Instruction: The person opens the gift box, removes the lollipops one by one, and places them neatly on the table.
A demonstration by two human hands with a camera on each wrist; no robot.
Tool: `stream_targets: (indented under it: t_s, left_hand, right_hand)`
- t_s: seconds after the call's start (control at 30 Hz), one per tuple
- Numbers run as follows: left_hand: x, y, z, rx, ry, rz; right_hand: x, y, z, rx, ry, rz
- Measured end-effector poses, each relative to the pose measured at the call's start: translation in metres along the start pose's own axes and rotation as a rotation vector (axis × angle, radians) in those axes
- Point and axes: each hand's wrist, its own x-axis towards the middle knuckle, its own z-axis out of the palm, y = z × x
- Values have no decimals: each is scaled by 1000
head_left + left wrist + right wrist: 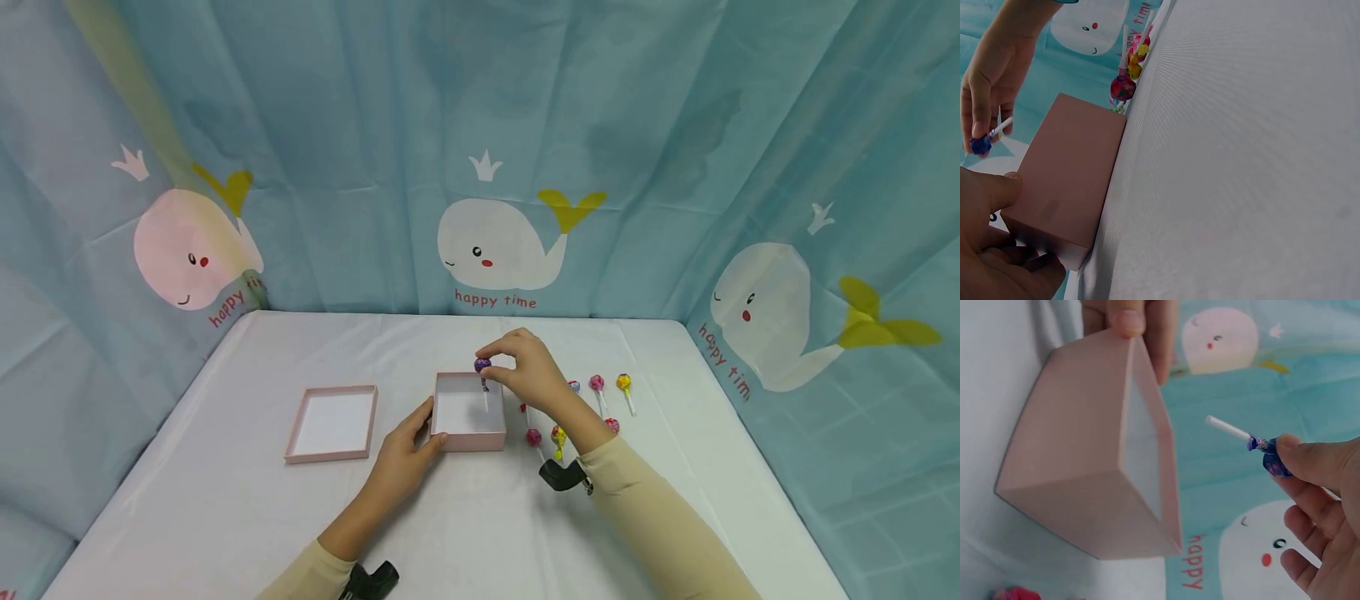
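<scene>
A purple-wrapped lollipop (482,365) is pinched by its candy head between thumb and fingers of my right hand (529,372). Its white stick points down over the pink box (468,442), which stands with its white inside facing up. In the right wrist view the lollipop (1275,464) hangs above the box's rim, apart from it. My left hand (405,456) grips the box's left side, thumb on the near wall and fingers along the side. The left wrist view shows that thumb lying against the pink wall (1066,169).
The box's lid (330,457) lies on the table to the left, white inside up. Several lollipops are spread right of the box, among them a yellow one (624,381) and a pink one (533,437); my right forearm partly covers them. A whale-print curtain (337,208) surrounds the white table (225,500).
</scene>
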Motion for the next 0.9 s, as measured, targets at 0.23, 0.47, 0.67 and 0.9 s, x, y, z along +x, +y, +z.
stream_targets:
  t_s: [0.23,0.47,0.67,0.9]
  left_hand:
    - [1,-1,0,-8,-19,-16]
    - [0,-2,2,-24,-18,5]
    - [1,-3,4,-33,-19,-4]
    - [-1,-3,1,-17,-24,-1]
  right_hand:
    - [-12,6,-26,74,57,52]
    - [-26,20,-48,89,107,76]
    - [-42,31,-66,82,144,91]
    - [-56,39,-87,78,183,98]
